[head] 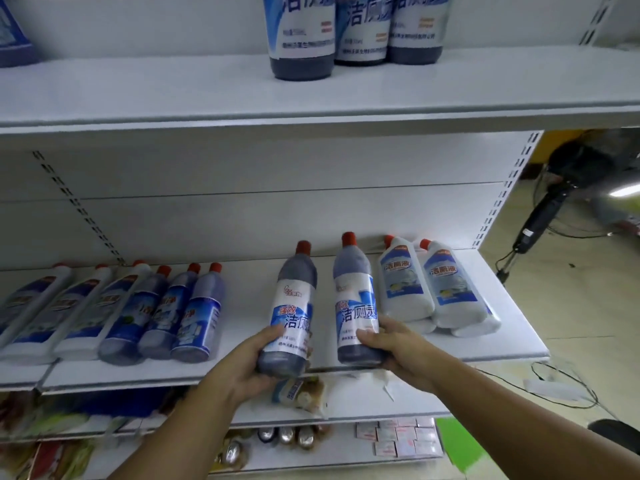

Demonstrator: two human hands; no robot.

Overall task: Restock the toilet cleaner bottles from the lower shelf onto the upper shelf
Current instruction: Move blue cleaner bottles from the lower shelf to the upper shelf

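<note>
Landmark: the bottle in the left hand (289, 311), dark blue with a red cap. Its white-and-blue label reads 强效 in small red characters, with large dark 洁厕 below; the third character turns out of sight. Small logo above it, unreadable.

Just right of it, the bottle in the right hand (356, 303): label reads 洁厕灵; fine print beneath is too small.

Further right, two white bottles (440, 289): each label reads 洁厕液.

Above it, three dark bottles on the upper shelf (353, 29): large 洁厕, partly cropped; bottom line blurred.

Left of it, lying blue bottles (162, 317): 洁 and 净 can be made out, the rest blurred.
</note>
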